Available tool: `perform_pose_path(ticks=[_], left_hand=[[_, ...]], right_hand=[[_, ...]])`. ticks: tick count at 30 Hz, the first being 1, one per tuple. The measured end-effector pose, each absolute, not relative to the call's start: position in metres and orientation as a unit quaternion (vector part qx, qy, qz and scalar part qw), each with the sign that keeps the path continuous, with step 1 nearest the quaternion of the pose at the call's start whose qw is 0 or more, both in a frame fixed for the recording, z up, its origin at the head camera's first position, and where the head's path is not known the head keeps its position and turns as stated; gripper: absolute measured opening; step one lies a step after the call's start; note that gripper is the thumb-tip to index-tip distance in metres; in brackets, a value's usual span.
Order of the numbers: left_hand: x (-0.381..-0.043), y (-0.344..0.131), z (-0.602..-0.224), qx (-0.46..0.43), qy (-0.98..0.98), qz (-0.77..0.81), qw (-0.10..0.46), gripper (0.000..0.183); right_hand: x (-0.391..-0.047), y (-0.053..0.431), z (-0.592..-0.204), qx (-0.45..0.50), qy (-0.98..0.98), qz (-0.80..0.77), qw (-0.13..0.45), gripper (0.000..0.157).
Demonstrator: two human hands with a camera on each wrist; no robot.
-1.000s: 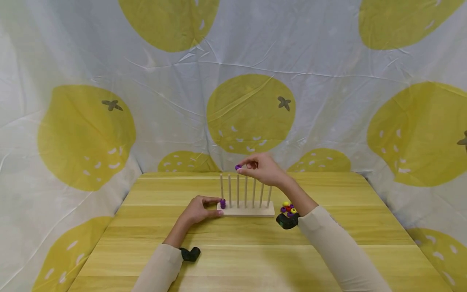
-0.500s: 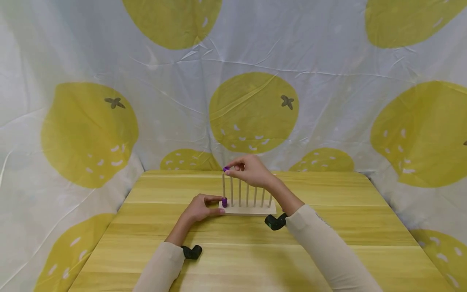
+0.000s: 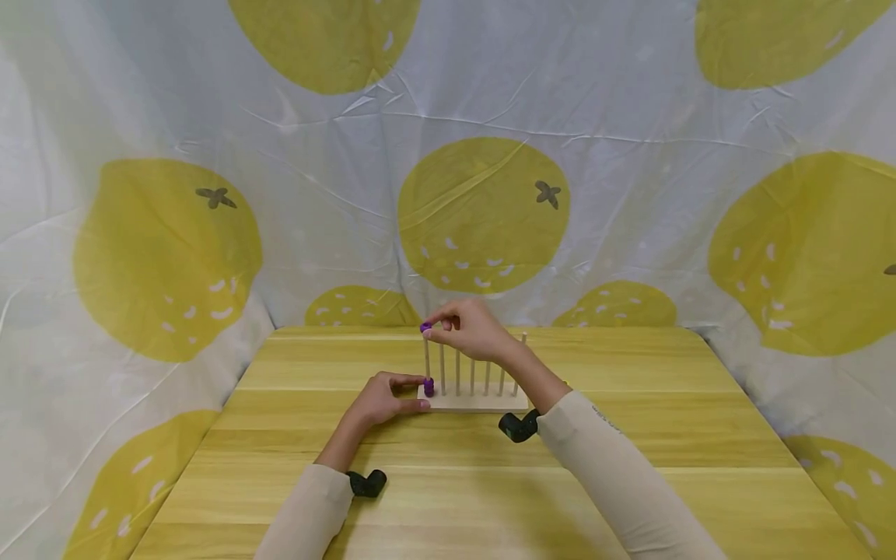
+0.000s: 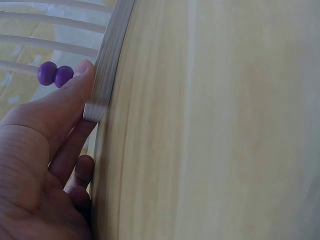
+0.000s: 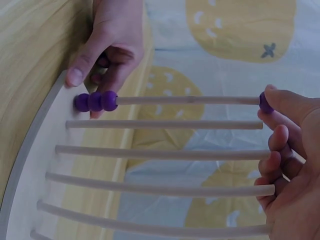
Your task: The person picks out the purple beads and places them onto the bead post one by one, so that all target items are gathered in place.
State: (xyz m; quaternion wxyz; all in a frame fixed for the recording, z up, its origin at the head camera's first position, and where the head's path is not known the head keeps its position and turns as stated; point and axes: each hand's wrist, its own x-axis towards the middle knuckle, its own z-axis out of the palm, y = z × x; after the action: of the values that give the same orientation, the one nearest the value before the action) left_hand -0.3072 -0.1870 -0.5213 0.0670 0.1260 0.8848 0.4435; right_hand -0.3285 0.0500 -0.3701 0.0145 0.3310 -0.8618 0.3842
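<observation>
A wooden peg stand with a pale base (image 3: pixel 476 400) and several upright pegs sits on the table. Around the leftmost peg (image 5: pixel 185 100), three purple beads (image 5: pixel 95 101) are stacked against the base. My left hand (image 3: pixel 380 400) grips the left end of the base, its thumb on the near side in the head view. Up at the tip of that same peg, my right hand (image 3: pixel 472 330) pinches another purple bead (image 5: pixel 266 103) between thumb and index finger. The bead meets the peg's tip; how far it is threaded is hidden by the fingers.
The stand is on a wood-grain table (image 3: pixel 434 513), with a lemon-print curtain (image 3: pixel 336 218) behind it. A small yellow bit (image 3: pixel 568 383) peeks out behind the right forearm. Black wrist cameras (image 3: pixel 519 427) hang under both wrists.
My right hand has moved left with the purple bead, from above the middle pegs to the leftmost peg's tip. Its forearm now hides the loose bead pile. My left hand stays put.
</observation>
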Motion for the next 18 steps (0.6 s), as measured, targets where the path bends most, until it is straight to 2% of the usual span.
perform_pose_path(ticks=[9,18], left_hand=[[-0.3077,-0.1869,-0.5226,0.131,0.882,0.447,0.068,0.047],[-0.3082,-0.1876,-0.5233,0.122,0.887,0.441,0.067,0.051]], right_hand=[[-0.3286,0.0492,-0.3733,0.327,-0.87,0.369,0.012,0.018],[-0.3258,0.0508,-0.3725,0.321,-0.875,0.361,0.007,0.024]])
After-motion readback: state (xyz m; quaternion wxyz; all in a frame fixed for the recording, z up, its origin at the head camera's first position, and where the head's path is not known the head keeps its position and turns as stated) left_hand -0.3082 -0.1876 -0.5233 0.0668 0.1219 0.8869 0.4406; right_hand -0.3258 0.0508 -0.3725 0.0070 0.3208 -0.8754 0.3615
